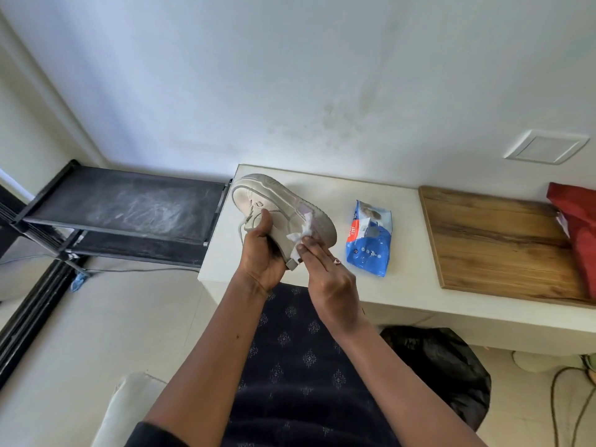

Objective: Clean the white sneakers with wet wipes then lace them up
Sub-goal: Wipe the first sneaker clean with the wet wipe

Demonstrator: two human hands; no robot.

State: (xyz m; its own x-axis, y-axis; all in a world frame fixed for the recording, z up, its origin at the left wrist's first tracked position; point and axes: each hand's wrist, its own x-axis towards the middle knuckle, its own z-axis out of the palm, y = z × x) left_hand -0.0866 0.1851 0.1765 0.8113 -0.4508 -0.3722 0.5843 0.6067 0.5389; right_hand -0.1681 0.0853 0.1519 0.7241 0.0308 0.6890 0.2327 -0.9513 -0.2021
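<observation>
Head view, and we start close in. Our left hand sits at 6 o'clock of the sneaker. Its fingers curl in under the opening and the thumb lies on the upper, so it grips the shoe firmly.

Just beside it, at 5 o'clock of the shoe, our right hand has its fingers nearly straight. They are narrow, not spread, and with the thumb they pinch a crumpled wet wipe against the side panel near the heel.

Now the key relation. The sneaker lies on its side with the sole turned away from us, and its long axis runs from the heel at 4 o'clock to the toe at 10 o'clock. The wipe is at the heel end, so we judge the next stroke travels up and left toward the toe while the left hand steadies the shoe.

We cannot tell whether the toe touches the white bench.

Farther out, at 3 o'clock of the shoe, the blue pack of wipes lies flat, nearer our right hand.
</observation>
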